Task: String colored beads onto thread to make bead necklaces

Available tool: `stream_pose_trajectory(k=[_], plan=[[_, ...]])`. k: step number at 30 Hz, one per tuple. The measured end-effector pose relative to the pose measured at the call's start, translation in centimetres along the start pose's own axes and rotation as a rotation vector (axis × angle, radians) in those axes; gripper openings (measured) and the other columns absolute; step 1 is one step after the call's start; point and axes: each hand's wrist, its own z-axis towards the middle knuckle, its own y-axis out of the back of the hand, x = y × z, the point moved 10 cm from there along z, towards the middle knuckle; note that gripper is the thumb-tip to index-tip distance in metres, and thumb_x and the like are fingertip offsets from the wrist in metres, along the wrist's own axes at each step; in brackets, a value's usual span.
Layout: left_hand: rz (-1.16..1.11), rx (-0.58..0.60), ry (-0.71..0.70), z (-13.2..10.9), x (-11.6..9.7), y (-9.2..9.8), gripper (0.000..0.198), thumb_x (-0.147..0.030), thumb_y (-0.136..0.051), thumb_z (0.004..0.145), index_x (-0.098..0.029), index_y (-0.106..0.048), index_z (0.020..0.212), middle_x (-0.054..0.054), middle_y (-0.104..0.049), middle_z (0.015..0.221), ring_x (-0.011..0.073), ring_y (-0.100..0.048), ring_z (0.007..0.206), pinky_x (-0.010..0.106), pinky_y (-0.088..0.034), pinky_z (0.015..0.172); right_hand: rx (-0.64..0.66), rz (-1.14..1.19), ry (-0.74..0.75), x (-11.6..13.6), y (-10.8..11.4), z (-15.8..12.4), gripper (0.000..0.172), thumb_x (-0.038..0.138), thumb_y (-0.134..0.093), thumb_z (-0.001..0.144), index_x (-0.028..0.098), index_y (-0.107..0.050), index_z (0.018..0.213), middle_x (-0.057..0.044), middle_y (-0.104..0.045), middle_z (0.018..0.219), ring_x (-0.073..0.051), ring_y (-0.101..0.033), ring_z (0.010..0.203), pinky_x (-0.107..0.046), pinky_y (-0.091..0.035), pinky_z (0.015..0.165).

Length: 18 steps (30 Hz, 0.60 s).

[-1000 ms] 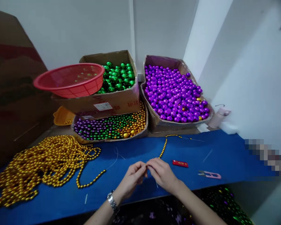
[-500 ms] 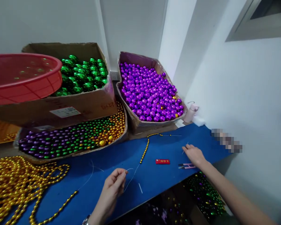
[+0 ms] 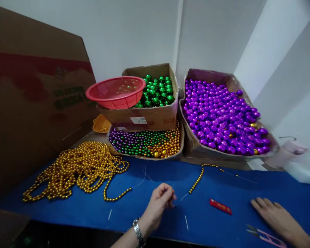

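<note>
My left hand (image 3: 163, 199), with a watch on its wrist, is closed in a pinch over the blue table. A thin clear thread (image 3: 182, 198) runs from its fingertips to a short string of gold beads (image 3: 197, 181). The thread's far end trails right past a few loose-set beads. My right hand (image 3: 274, 214) lies palm down on the cloth at the right, fingers stretched out, with nothing visible in it. Just below it lie pink-handled thread snips (image 3: 266, 236). Between the hands is a red packet (image 3: 220, 206) with yellow print.
A heap of gold bead strands (image 3: 85, 168) covers the table's left. Behind stand boxes of green balls (image 3: 157, 90), purple balls (image 3: 222, 117) and mixed beads (image 3: 142, 141). A red basket (image 3: 113, 103) overhangs the green box. A big carton (image 3: 36, 103) walls the left side.
The view has swung left, bringing the carton and whole bead heap in. My right hand has gone from pinched fingers to lying flat on the cloth. My left hand stays pinched.
</note>
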Motion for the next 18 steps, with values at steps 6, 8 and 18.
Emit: stream_pose_trajectory(k=[6, 8, 18], plan=[[-0.152, 0.017, -0.052, -0.5, -1.5, 0.1, 0.019, -0.033, -0.063, 0.081, -0.015, -0.058, 0.079, 0.000, -0.056, 0.071, 0.0092, -0.052, 0.060, 0.026, -0.045, 0.067, -0.129, 0.067, -0.084, 6.8, 6.4, 5.0, 0.026, 0.021, -0.042, 0.089, 0.019, -0.061, 0.105, -0.009, -0.069, 0.089, -0.022, -0.066, 0.075, -0.031, -0.050, 0.062], [-0.166, -0.007, -0.052, -0.6, -1.6, 0.4, 0.018, -0.032, -0.064, 0.080, -0.015, -0.059, 0.079, -0.002, -0.051, 0.066, 0.0057, -0.043, 0.052, 0.022, -0.042, 0.058, -0.198, 0.146, -0.058, 11.2, 9.8, 6.9, 0.027, 0.027, -0.039, 0.093, 0.022, -0.057, 0.112, -0.007, -0.067, 0.102, -0.018, -0.065, 0.088, -0.028, -0.050, 0.075], [-0.053, -0.134, -0.059, -1.6, -2.1, 3.0, 0.023, -0.035, -0.066, 0.077, -0.013, -0.062, 0.080, -0.002, -0.048, 0.068, 0.0037, -0.033, 0.051, 0.017, -0.026, 0.045, -0.333, 0.870, 0.023, 23.6, 18.1, 10.9, 0.020, 0.021, -0.045, 0.092, 0.023, -0.059, 0.106, -0.005, -0.066, 0.091, -0.017, -0.061, 0.080, -0.030, -0.048, 0.074]])
